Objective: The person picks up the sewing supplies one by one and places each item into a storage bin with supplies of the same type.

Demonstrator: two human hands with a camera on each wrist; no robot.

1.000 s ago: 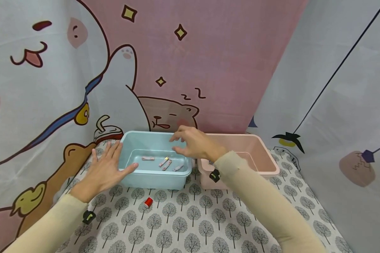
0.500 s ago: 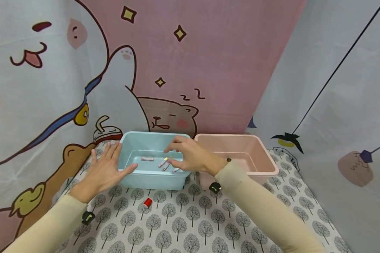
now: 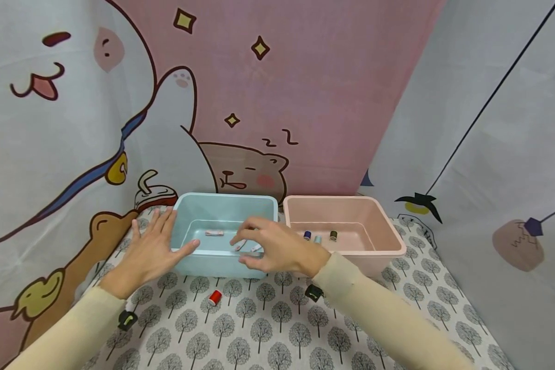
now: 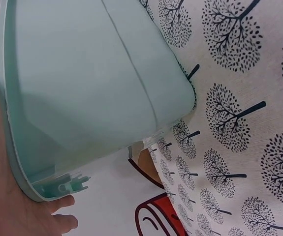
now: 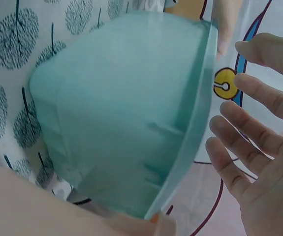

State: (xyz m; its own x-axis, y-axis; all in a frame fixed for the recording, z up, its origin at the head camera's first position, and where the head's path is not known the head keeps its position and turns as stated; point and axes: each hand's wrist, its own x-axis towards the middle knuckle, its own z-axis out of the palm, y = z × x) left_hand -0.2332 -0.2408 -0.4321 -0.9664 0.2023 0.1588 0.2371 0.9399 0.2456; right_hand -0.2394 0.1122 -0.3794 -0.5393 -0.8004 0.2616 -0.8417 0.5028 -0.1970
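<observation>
My left hand rests at the left rim of a light blue plastic bin, its fingers straight. Small pale nail clippers lie on the bin's floor. Above the bin's front right part hovers my right hand, which hides some of the clippers. Its fingers are spread and loosely bent in the right wrist view, holding nothing. A red thread spool lies on the cloth in front of the blue bin.
Beside the blue bin, on the right, stands a pink bin. Inside it are a dark blue spool, an olive green spool and a partly hidden teal spool. A tree-patterned cloth covers the table, with a printed curtain behind.
My right hand has moved left and toward the front of the blue bin, and lower. Spools in the pink bin have come into view. The left hand stays in place.
</observation>
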